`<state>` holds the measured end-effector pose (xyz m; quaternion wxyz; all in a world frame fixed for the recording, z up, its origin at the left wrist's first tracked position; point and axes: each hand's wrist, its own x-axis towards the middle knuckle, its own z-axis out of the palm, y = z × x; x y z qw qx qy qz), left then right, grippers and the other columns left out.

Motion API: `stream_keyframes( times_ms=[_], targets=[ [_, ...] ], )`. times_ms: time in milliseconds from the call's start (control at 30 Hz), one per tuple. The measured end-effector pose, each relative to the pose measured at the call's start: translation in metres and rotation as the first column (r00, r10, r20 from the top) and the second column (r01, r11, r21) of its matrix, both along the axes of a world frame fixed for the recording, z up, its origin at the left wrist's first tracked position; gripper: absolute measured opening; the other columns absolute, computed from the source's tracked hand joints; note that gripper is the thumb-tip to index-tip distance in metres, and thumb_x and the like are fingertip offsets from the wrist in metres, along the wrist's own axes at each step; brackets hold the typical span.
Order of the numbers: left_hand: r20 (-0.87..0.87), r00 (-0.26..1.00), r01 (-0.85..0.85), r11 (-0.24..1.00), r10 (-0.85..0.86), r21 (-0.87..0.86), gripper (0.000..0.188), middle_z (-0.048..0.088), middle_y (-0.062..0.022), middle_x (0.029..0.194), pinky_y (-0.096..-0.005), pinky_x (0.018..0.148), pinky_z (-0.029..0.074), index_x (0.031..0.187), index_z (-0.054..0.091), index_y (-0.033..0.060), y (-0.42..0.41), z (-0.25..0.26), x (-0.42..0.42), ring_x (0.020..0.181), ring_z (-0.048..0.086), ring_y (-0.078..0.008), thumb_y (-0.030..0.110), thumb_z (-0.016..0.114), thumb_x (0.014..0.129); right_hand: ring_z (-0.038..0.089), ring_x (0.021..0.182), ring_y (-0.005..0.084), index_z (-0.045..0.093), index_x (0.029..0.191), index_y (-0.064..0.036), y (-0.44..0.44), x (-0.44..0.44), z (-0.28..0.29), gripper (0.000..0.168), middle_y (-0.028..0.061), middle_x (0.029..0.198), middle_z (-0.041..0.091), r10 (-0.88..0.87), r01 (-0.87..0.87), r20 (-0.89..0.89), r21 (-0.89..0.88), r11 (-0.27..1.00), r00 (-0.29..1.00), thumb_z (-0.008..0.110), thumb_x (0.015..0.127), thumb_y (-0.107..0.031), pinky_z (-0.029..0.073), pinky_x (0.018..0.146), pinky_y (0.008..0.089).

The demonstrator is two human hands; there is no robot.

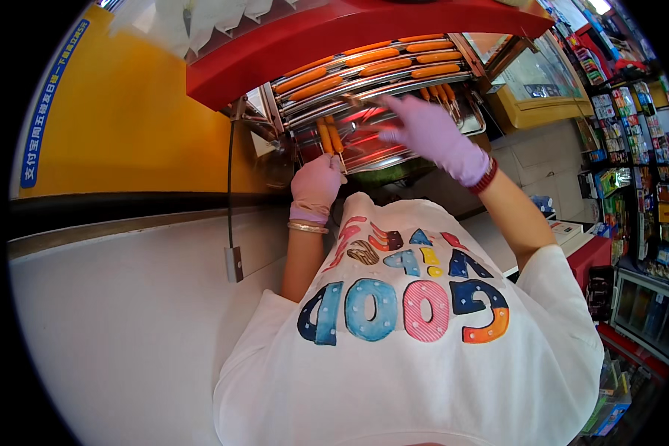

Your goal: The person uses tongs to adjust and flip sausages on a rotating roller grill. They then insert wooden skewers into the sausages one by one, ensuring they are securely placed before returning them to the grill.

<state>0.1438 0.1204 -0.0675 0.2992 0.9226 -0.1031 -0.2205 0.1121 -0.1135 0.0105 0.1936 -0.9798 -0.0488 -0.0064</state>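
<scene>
My left hand (316, 183), in a thin pink glove, is at the near left of a sausage roller grill. Its fingers pinch the sticks of two skewered sausages (330, 136), which point away from me over the red-lit metal tray (387, 161). My right hand (429, 134), gloved the same way, is above the tray's right half and blurred by motion. Its fingers are around what look like metal tongs (362, 102), with the tips toward the left. Several sausages (382, 67) lie along the steel rollers (379, 89) behind both hands.
More skewered sausages (439, 93) rest at the right on a metal tray (474, 124). A red hood (368, 25) overhangs the rollers. To the left are a yellow panel (139, 122) and a hanging cord (230, 189). Stocked store shelves (646, 167) are at the right.
</scene>
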Motion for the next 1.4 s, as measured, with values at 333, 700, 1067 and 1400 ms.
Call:
stream_keyframes(
  times_ms=[333, 700, 1067, 1400],
  targets=[
    [0.023, 1.0, 0.019, 0.983, -0.015, -0.184, 0.035, 0.068, -0.0044, 0.069, -0.0354, 0.066, 0.051, 0.086, 0.066, 0.0101, -0.013, 0.029, -0.004, 0.07, 0.067, -0.0241, 0.033, 0.041, 0.096, 0.069, 0.078, 0.031, 0.067, 0.096, -0.008, 0.003, 0.142, -0.029, 0.019, 0.0112, 0.082, 0.068, 0.14, 0.012, 0.242, -0.534, 0.845, 0.96, 0.062, 0.079, -0.016, 0.054, 0.066, 0.0417],
    [-0.021, 0.998, -0.068, 0.872, 0.066, -0.484, 0.028, 0.068, -0.0049, 0.075, -0.0252, 0.067, 0.049, 0.104, 0.066, 0.0059, -0.022, 0.075, -0.011, 0.07, 0.064, -0.0124, 0.022, 0.044, 0.099, 0.069, 0.076, 0.0278, 0.072, 0.082, -0.01, 0.011, 0.109, 0.01, 0.012, 0.0096, 0.082, 0.07, 0.075, -0.053, 0.034, -0.437, 0.898, 0.997, 0.063, 0.078, -0.016, 0.054, 0.064, 0.0391],
    [0.776, 0.608, 0.531, 0.642, 0.165, -0.552, 0.031, 0.061, -0.0064, 0.1, -0.0252, 0.085, 0.044, 0.117, 0.062, 0.0017, -0.102, 0.233, -0.017, 0.096, 0.057, -0.0137, -0.004, 0.056, 0.088, 0.068, 0.088, 0.0237, 0.073, 0.09, -0.016, 0.006, 0.098, -0.024, 0.013, 0.0041, 0.09, 0.07, -0.084, 0.076, -0.007, -0.348, 0.934, 0.996, 0.064, 0.082, -0.021, 0.052, 0.069, 0.0357],
    [0.934, 0.195, 0.716, 0.695, -0.299, 0.073, 0.033, 0.069, -0.013, 0.103, -0.036, 0.083, 0.05, 0.107, 0.069, 0.009, -0.278, 0.381, 0.136, 0.095, 0.066, -0.0286, 0.033, 0.057, 0.088, 0.065, 0.091, 0.0313, 0.065, 0.117, -0.02, -0.021, 0.005, -0.029, 0.043, 0.0103, 0.098, 0.069, -0.22, 0.272, -0.18, 0.348, 0.897, 0.959, 0.059, 0.084, -0.047, 0.051, 0.077, 0.0403]
  ],
)
